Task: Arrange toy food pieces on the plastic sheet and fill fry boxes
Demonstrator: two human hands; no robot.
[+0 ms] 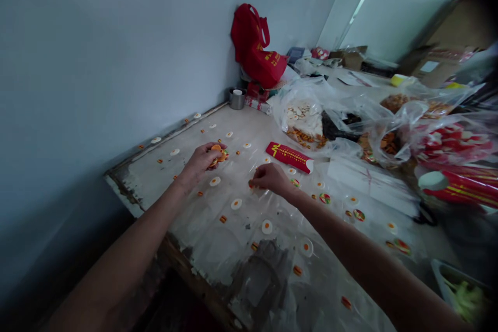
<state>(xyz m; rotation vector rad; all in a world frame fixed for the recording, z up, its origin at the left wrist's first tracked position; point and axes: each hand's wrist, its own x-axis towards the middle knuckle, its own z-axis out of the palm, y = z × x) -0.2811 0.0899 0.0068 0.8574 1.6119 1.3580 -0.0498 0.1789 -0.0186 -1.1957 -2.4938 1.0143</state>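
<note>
- Orange pieces (220,154) sit as a small handful in the left hand (204,160), above the left part of the desk (233,238); they are thin and flat, mostly orange with rounded edges, and a patch of green shows on the right side.
- Left fingers are curled around that handful, grasping it.
- Right hand (272,177) reaches low near the middle of the desk, its fingers pinched on a small orange piece (251,184); whether that piece touches the desk, I cannot tell.
- Egg pieces (236,204) are spread over the desk from far left to near right, white ovals with an orange yolk.
- Burger pieces (223,219) lie among them, small, with orange-brown buns and a darker filling.
- Round pieces (324,198) in red, green and white lie on the right.
- Red carton (288,156) with yellow print lies flat just beyond the right hand.
- Clear bags (293,91) of more pieces stand farther right, beyond the carton.
</note>
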